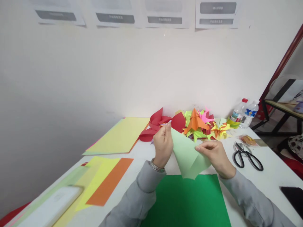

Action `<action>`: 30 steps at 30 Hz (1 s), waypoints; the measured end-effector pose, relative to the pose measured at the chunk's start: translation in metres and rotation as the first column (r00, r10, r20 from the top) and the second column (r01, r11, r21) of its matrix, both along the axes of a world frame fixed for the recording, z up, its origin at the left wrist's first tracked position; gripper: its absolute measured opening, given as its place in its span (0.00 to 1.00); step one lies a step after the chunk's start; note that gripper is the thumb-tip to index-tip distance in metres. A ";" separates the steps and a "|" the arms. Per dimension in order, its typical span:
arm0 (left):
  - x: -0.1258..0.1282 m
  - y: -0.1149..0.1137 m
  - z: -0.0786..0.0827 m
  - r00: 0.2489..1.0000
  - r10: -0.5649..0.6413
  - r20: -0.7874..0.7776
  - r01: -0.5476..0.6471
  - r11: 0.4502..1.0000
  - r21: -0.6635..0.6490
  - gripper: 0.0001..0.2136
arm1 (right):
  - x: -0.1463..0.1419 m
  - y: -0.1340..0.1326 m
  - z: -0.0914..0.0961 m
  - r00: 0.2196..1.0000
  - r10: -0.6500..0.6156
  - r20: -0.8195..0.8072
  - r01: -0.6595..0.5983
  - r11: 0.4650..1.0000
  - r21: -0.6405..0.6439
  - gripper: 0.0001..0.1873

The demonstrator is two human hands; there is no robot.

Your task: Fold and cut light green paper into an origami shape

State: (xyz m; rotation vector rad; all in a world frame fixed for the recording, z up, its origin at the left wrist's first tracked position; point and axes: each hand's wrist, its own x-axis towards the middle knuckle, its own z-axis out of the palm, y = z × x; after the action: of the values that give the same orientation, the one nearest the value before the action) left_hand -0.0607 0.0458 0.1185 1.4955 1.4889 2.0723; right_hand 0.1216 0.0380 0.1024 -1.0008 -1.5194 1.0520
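Note:
A pale green sheet of paper is held up in the air between my two hands, partly folded over itself. My left hand, with a metal watch at the wrist, is closed on its upper left edge. On the right side, my right hand pinches the paper between thumb and fingers. Below them lies a dark green sheet flat on the table. Behind the raised paper are red folded paper pieces and a pile of colourful origami with an orange piece on top.
Yellow sheets are stacked at the back left. Nearer lie an orange strip, more coloured paper and a white box-like object. Black-handled scissors, a small packet and two bottles stand or lie right. A black flat object sits at the right edge.

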 end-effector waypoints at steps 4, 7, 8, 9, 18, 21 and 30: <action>-0.005 0.004 -0.002 0.998 0.011 -0.059 -0.010 1.000 0.020 0.23 | 0.002 0.002 0.000 1.000 0.000 0.002 0.000 1.000 0.004 0.12; -0.008 0.004 -0.002 0.997 0.010 -0.070 -0.007 0.999 0.044 0.24 | 0.003 0.002 0.000 1.000 0.007 0.004 -0.007 1.000 -0.008 0.12; -0.009 0.004 -0.002 0.998 0.010 -0.063 -0.007 0.999 0.052 0.24 | 0.002 0.002 0.000 1.000 0.010 0.002 -0.010 1.000 -0.011 0.12; -0.009 0.004 -0.001 0.999 0.010 -0.052 -0.007 0.998 0.058 0.25 | 0.002 0.002 0.000 1.000 0.013 0.000 -0.013 1.000 -0.013 0.12; -0.007 0.005 -0.001 0.989 -0.096 0.111 0.093 0.995 0.026 0.27 | 0.001 0.001 0.002 1.000 0.024 -0.006 -0.024 0.999 -0.022 0.12; -0.006 0.004 0.002 0.982 -0.115 0.153 0.110 0.993 0.037 0.26 | 0.002 0.002 0.002 0.999 0.031 -0.013 -0.032 0.999 -0.037 0.12; -0.008 0.004 0.005 0.937 -0.190 0.292 0.167 0.981 0.102 0.22 | 0.001 0.001 0.001 0.998 0.063 -0.020 -0.065 0.992 -0.106 0.14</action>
State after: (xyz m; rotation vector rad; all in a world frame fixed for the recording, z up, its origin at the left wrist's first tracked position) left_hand -0.0683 0.0493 0.1239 1.2175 1.1308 2.1497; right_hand 0.1223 0.0388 0.1035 -1.0199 -1.5028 1.1949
